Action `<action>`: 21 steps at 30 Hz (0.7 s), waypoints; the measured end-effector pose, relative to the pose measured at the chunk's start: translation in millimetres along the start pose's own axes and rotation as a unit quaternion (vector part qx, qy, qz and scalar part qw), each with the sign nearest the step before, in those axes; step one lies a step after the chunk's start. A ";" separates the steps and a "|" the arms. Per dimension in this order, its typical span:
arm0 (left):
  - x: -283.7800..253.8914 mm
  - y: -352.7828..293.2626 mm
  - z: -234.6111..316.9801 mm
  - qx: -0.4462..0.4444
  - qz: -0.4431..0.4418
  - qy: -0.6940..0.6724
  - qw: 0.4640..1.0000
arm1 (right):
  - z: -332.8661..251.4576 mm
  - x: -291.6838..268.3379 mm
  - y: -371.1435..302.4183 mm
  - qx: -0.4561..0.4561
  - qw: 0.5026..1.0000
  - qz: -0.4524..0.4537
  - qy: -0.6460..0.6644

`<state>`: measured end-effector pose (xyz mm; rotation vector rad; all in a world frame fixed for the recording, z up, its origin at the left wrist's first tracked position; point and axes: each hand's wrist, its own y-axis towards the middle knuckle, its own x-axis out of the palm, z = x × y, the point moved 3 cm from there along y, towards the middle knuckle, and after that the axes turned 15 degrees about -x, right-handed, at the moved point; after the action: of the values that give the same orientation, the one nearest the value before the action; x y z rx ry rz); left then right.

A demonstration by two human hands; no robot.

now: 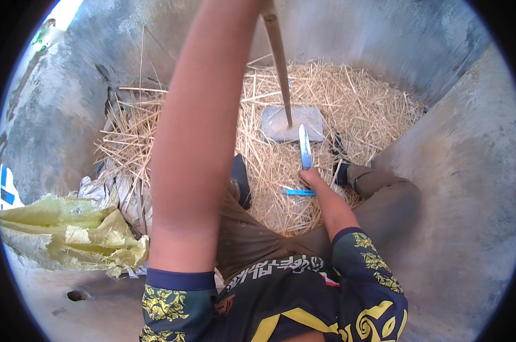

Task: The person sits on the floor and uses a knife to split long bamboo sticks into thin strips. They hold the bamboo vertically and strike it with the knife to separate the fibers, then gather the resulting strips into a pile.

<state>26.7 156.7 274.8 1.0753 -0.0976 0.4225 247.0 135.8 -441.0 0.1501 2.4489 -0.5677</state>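
Pale stick (279, 68) stands upper centre, foot seemingly on grey block (274, 122); probably light, stiff, best held high, clear of blade. Right hand (310, 176), centre, grips knife (305, 147). Left hand beyond top edge; grip can't be told. Straw (349, 100) surrounds block.

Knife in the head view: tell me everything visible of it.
The knife has a long, narrow, shiny blade, metal by its look, tapering to a point. The right hand grips its near end, hiding the handle. It points forward, its tip overlapping the grey slab in the picture, just right of the lower end of the stick; whether it touches either is unclear.
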 end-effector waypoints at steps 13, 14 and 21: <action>56.8 -12.7 24.0 -0.061 0.013 -0.009 0.998 | -58.5 -20.6 -47.5 -0.011 1.000 -0.004 0.004; 59.7 -6.5 14.7 -0.021 0.033 -0.004 0.999 | -66.5 -28.0 -43.7 -0.026 1.000 -0.005 0.001; 53.1 12.3 -10.5 -0.067 0.044 0.042 0.996 | -170.0 -129.3 -63.3 -0.050 0.977 -0.140 -0.151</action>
<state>69.4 186.0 294.9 0.9216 -0.0973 0.5330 243.9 155.6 -219.1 -0.3074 2.2065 -0.5407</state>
